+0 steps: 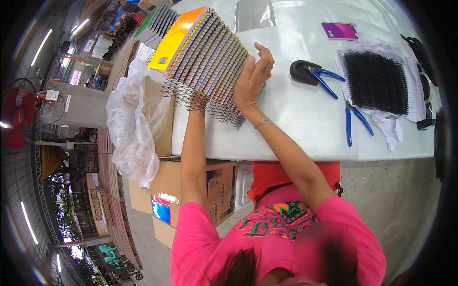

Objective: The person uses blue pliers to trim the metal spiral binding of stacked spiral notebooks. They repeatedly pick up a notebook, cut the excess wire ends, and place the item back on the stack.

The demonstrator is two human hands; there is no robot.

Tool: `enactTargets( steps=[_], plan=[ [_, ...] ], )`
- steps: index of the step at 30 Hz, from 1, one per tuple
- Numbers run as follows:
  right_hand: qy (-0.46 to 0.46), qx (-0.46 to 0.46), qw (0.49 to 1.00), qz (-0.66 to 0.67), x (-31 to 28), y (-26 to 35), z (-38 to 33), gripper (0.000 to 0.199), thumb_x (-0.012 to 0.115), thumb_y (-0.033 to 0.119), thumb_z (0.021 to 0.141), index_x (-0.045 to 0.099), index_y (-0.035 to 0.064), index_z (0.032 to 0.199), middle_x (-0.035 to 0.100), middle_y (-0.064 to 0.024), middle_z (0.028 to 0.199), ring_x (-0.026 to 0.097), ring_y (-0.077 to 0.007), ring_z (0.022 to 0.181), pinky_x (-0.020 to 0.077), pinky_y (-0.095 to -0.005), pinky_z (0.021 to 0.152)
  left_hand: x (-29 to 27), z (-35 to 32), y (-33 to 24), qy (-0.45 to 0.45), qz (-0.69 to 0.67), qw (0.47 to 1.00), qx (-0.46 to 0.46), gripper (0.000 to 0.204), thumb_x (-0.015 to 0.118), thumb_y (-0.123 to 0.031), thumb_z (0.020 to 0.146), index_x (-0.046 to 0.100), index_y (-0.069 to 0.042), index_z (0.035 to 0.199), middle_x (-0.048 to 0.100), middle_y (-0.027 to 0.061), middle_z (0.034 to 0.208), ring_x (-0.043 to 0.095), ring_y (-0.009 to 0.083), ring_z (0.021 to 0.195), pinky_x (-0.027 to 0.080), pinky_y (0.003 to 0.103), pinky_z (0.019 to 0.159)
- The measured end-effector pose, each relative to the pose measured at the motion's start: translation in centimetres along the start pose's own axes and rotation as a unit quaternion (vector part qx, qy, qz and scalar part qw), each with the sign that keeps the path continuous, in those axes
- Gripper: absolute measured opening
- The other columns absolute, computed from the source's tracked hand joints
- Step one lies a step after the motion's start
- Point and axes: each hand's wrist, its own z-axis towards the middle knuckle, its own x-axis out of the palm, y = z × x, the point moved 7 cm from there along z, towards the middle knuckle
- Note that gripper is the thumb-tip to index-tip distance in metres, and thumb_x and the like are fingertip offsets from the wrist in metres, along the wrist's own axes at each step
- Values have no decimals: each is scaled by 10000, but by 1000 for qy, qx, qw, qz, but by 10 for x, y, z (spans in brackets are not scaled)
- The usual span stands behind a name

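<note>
A tall stack of spiral notebooks [210, 57] with a yellow-orange cover on top stands near the table's left edge, its wire coils facing me. My right hand [254, 78] rests its palm side against the right side of the stack, thumb and fingers stretched away from me. The left forearm reaches under the near edge of the stack. Only a little of my left hand [198, 101] shows there, and its fingers are hidden behind the coils. Loose-looking coil ends [183, 93] stick out along the stack's lower edge.
Blue-handled pliers [327, 78] with a black piece, another blue-handled pair [355, 121] and black coils [377, 81] on white paper lie to the right. A purple notebook [339, 31] is farther back. Left are a green-covered stack [155, 24], clear plastic [133, 119] and a cardboard box [222, 193].
</note>
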Motion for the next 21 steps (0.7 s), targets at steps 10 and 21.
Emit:
enactTargets(
  steps=[10,21],
  plan=[
    [27,15,999,-30,6,0,-3,436,308,305,1065,407,61,1413,440,-124,1397,335,-251,1364,181,-452,1124,-12,6,6,-5,-8,1000,-9,609,268,-423,1089,290,-6,1531,376,155,1543,392,263,1380,306,370,1178],
    [4,89,992,91,-4,-25,4,454,278,335,1080,506,35,1332,561,-169,1284,510,-310,1222,344,-431,1075,-10,1,6,-13,-3,1000,-3,651,299,-486,1058,347,1,1486,441,160,1471,457,266,1299,365,368,1109]
  ],
)
